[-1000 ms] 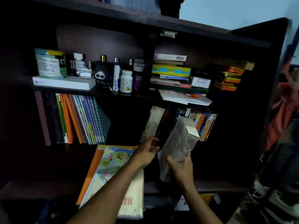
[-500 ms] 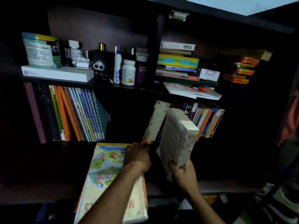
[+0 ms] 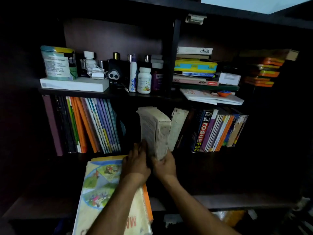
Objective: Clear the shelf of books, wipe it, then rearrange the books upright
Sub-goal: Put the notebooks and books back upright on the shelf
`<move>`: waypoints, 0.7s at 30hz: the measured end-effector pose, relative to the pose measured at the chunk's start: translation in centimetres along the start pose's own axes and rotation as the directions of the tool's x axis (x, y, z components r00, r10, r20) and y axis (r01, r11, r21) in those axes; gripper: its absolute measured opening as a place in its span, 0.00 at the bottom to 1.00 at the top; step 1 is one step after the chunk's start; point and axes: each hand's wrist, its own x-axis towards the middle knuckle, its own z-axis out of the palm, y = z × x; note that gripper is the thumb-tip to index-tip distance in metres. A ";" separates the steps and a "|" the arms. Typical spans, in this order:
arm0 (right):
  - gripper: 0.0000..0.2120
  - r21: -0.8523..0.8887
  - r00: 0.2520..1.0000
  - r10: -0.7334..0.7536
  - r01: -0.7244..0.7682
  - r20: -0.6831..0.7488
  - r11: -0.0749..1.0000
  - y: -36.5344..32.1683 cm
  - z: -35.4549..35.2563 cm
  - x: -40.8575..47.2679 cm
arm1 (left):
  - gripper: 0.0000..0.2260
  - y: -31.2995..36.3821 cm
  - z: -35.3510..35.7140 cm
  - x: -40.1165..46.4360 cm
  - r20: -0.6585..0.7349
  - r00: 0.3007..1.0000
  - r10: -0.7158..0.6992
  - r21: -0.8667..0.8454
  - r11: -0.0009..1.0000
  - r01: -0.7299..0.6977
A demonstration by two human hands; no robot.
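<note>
My right hand [image 3: 165, 165] and left hand [image 3: 135, 164] grip the worn thick book [image 3: 155, 131] upright on the shelf [image 3: 220, 168], fingers seemingly clamped round its base.

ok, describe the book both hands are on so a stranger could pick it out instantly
Start at the dark wooden bookshelf and drop to the lower shelf, in the gap between the two rows of standing books. The thick worn book stands there upright, the left hand and right hand at its base. Unlike its colourful neighbours, it is greyish, coverless-looking, with stained, yellowed page edges.
</note>
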 end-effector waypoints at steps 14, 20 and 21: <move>0.30 -0.164 0.982 -0.056 0.025 -0.182 0.986 3.1 1.8 4.7 | 0.24 0.0 1.3 0.9 0.035 0.994 0.099 0.116 0.988 -0.103; 0.20 -0.223 0.984 -0.106 0.073 -0.142 0.972 3.9 0.5 3.8 | 0.31 0.4 1.0 0.9 0.076 0.993 0.087 0.172 0.980 -0.099; 0.19 -0.256 0.985 -0.112 0.075 -0.133 0.964 3.8 0.6 3.7 | 0.33 0.4 1.0 1.0 0.075 0.993 0.090 0.164 0.981 -0.102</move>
